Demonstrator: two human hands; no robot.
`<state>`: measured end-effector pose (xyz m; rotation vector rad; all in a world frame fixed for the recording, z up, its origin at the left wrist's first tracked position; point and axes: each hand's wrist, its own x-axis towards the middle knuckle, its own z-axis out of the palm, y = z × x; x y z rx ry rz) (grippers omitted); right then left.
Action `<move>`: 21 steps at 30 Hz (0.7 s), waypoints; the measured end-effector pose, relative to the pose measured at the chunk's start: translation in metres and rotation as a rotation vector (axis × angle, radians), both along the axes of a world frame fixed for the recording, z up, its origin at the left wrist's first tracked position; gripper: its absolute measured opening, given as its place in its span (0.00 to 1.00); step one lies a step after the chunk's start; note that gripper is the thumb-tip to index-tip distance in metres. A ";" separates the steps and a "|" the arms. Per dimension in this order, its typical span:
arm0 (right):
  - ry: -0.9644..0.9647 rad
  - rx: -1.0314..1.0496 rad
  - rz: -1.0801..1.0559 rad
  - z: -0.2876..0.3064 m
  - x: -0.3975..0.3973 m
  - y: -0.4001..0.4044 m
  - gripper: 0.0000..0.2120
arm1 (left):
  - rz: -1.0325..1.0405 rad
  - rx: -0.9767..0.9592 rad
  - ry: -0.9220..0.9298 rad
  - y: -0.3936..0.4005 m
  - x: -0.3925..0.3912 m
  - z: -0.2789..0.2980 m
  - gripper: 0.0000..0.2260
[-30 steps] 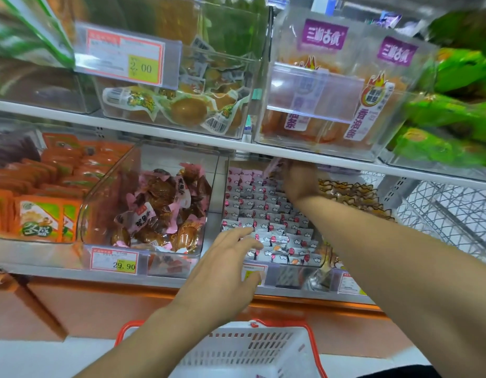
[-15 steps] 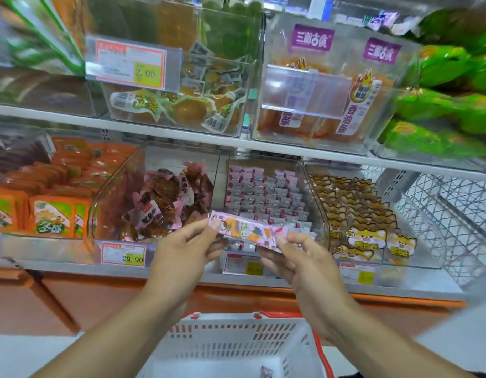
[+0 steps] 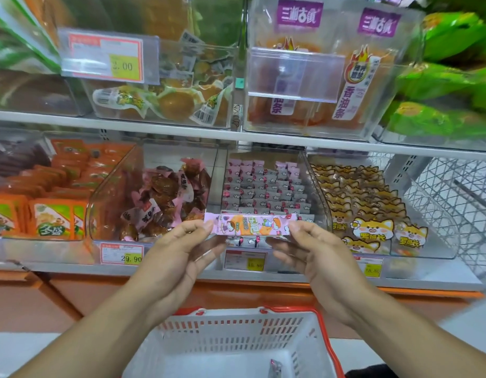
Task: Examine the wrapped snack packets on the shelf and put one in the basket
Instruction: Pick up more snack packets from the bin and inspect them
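Head view: pink snack packet stretched level, pinched at its left end by left hand and at its right end by right hand. Hanging above white basket, just before the shelf bin of little packets.

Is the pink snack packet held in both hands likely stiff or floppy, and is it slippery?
The pink packet spans straight between left hand and right hand, so probably fairly stiff. Fingertip holds suggest lightness. Its wrapper looks glossy, perhaps slippery.

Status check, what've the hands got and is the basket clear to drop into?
Left hand and right hand pinch pink snack packet by its ends. Basket directly below, nothing between.
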<state>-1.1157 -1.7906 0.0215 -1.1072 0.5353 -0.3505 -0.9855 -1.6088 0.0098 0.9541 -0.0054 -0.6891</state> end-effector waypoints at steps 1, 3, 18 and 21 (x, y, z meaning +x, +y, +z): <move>0.003 0.022 -0.014 -0.001 0.000 -0.001 0.10 | 0.020 0.004 -0.006 -0.001 0.000 0.000 0.02; 0.000 0.072 -0.053 -0.005 0.001 -0.001 0.08 | 0.043 0.008 -0.008 -0.003 -0.002 0.001 0.02; -0.050 -0.559 0.086 -0.007 -0.004 0.004 0.17 | -0.009 0.045 -0.078 -0.006 -0.007 -0.001 0.08; -0.034 -0.504 0.086 -0.006 -0.004 0.002 0.16 | -0.096 0.118 -0.238 -0.003 -0.011 0.003 0.20</move>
